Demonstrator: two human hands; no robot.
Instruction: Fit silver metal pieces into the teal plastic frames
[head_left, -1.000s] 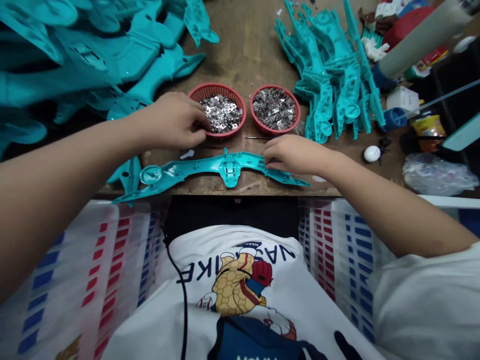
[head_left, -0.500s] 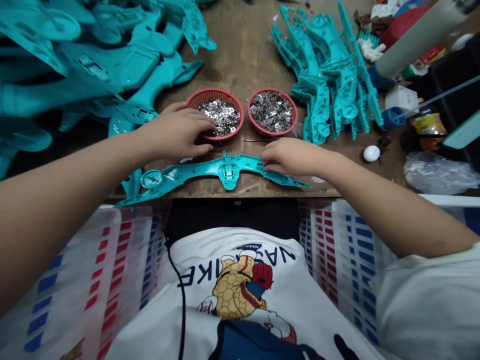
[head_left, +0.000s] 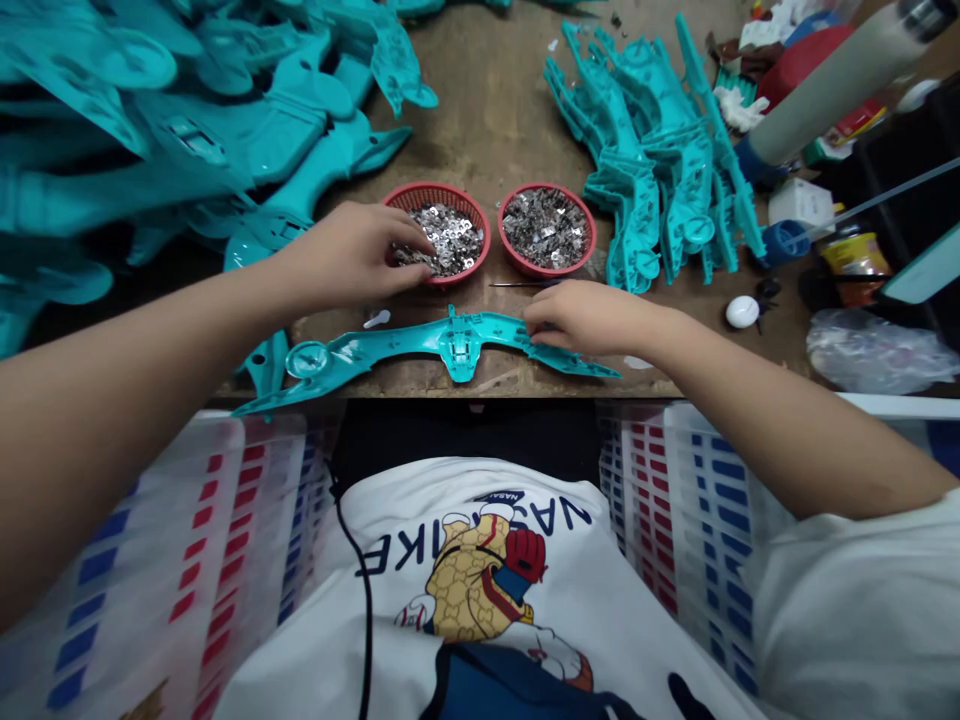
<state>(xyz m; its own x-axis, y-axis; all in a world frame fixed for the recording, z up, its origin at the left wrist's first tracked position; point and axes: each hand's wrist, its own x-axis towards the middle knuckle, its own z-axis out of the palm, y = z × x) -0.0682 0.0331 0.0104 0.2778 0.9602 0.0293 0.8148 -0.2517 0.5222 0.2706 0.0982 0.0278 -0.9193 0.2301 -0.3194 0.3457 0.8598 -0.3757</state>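
A long, curved turquoise plastic part lies along the table's front edge, its ribbed inner side facing up. My right hand is closed at its right arm, fingers curled down onto the plastic; the fingertips are partly hidden. Reaching over the rim of the left red basket, my left hand has thumb and fingers apart above small shiny metal clips. No clip shows clearly between them. Beside it stands a second red basket, filled with darker metal clips.
Turquoise parts are heaped at the left. More parts stand in rows at the right. A thin dark rod lies below the baskets. Farther right are a pale bottle, a blue cup and a plastic bag.
My left hand has shifted slightly, its fingers curling more over the clips, and a small white piece on the table below it now shows. My right hand stays at the plastic part.
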